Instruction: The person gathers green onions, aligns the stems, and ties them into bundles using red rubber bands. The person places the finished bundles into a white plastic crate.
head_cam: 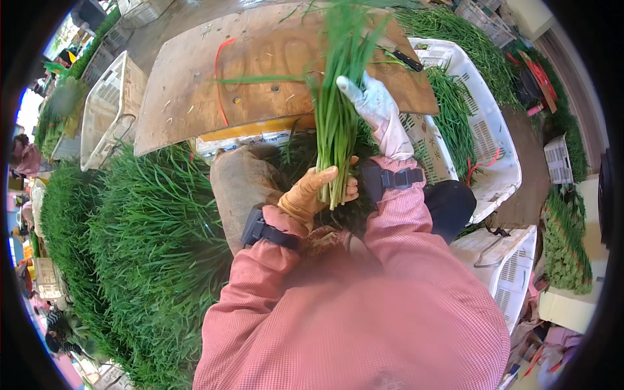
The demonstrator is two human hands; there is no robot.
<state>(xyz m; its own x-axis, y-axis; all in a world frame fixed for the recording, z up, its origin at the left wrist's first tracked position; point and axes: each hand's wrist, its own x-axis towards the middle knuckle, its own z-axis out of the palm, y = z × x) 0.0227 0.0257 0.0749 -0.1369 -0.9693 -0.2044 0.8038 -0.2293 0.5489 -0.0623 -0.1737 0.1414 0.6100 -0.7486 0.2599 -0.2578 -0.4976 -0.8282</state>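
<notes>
A bunch of long green leafy stalks, likely garlic chives [336, 117], stands upright over the near edge of a wooden board [273, 63]. My left hand [317, 187], in a tan glove, grips it low, around the pale stem ends. Higher up, my right hand [368, 100], in a white glove, rests against the bunch's right side with thumb and fingers spread; whether it grips any stalks is unclear. The leaf tips are blurred. One leaf sticks out leftward over a red tie strip [219, 83] on the board. A black-handled knife [407, 59] lies at the board's right.
Heaped green stalks [151, 234] fill the left side. On the right, a white plastic crate [509, 170] holds more stalks and a red strip. Other white crates [105, 102] stand at the left and lower right [512, 273]. People are partly visible at the far left.
</notes>
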